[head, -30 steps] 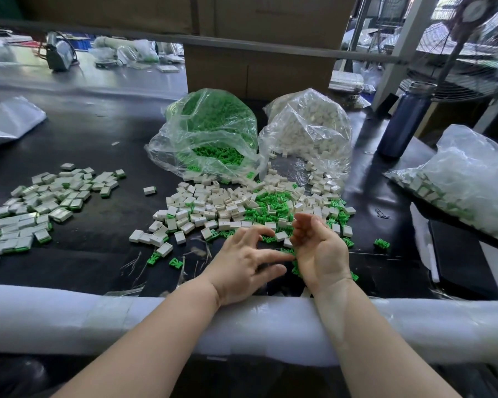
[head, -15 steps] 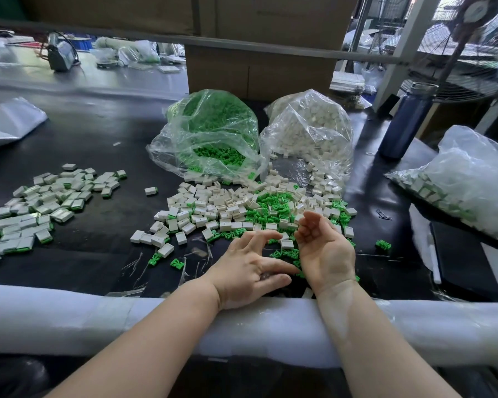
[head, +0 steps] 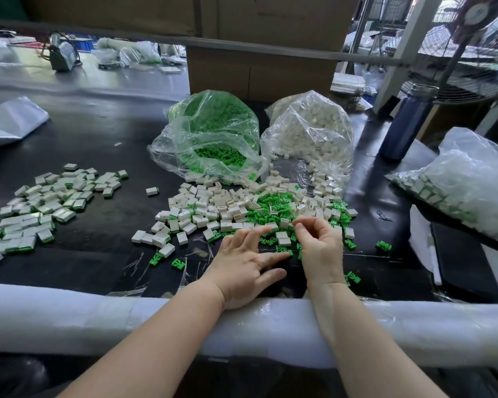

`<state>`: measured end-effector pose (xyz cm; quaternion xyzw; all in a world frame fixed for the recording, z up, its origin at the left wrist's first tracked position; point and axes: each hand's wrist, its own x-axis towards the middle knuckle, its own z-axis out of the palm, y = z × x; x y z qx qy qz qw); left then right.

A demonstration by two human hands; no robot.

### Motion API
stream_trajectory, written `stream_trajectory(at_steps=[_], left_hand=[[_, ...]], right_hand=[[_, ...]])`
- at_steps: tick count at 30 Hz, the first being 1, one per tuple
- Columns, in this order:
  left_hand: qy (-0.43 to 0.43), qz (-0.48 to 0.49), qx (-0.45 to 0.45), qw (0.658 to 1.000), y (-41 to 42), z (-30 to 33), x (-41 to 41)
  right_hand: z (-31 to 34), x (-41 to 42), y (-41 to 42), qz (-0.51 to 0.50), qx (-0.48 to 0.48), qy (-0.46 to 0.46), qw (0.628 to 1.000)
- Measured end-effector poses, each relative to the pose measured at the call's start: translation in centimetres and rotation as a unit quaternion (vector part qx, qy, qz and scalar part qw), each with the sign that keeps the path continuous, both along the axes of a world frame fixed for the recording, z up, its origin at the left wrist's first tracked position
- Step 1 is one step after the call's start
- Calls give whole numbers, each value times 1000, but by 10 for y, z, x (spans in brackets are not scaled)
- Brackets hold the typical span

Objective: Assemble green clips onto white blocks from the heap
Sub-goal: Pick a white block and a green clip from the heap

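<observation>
Green clips (head: 273, 208) lie under both hands; left fingers (head: 253, 234) spread, right fingers (head: 305, 228) curled, contents unclear.

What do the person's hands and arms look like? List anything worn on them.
Both the left hand and the right hand are bare: no gloves, and no rings, watch or wristbands show. Both forearms are uncovered as far as the bottom edge of the picture, with no sleeve in view. The fingernails are short and unpainted.
</observation>
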<state>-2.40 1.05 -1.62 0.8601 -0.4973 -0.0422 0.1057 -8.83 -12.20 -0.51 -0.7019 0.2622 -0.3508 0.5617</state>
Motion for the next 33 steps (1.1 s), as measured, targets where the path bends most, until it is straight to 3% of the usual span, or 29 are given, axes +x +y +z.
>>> stream_trajectory(at_steps=[5,11,24,29,33], left_hand=[[4,-2,-14,1000,0,-2,2],[20,-6,-46,999,1,-1,2],[15,52,-180,982,2,1,6],[33,93,-215,972,2,1,7],[65,105,-216,969,2,4,7]], right_hand=[[-4,1,3,-76,-193,218,954],[-3,5,9,-87,-272,365,886],[1,2,10,-21,-248,278,928],[4,0,17,60,-243,180,951],[3,1,19,109,-240,167,950]])
